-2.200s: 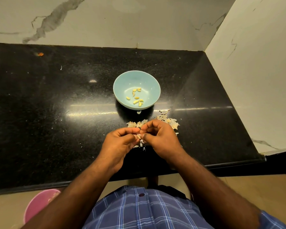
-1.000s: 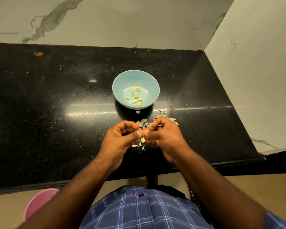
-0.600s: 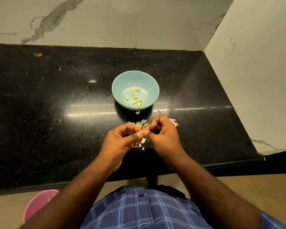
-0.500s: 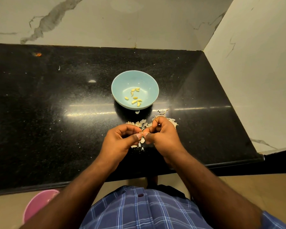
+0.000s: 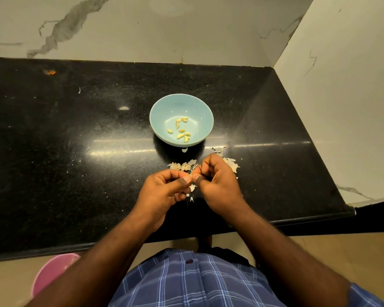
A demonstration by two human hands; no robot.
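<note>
Left hand (image 5: 164, 192) and right hand (image 5: 220, 185) are curled, fingertips meeting to pinch one small seed (image 5: 192, 176) above the husks (image 5: 182, 166) near the counter's (image 5: 75, 151) front edge. The bowl (image 5: 186, 105) lies straight ahead, nearer the right hand. Seed's axis indiscernible.

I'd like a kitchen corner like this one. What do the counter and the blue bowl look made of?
Counter: polished black stone, probably granite. It is finely speckled and glossy enough to mirror the lamp. Bowl: glazed ceramic or melamine, hard to tell which. The surface is smooth and pale blue, with soft highlights.
</note>
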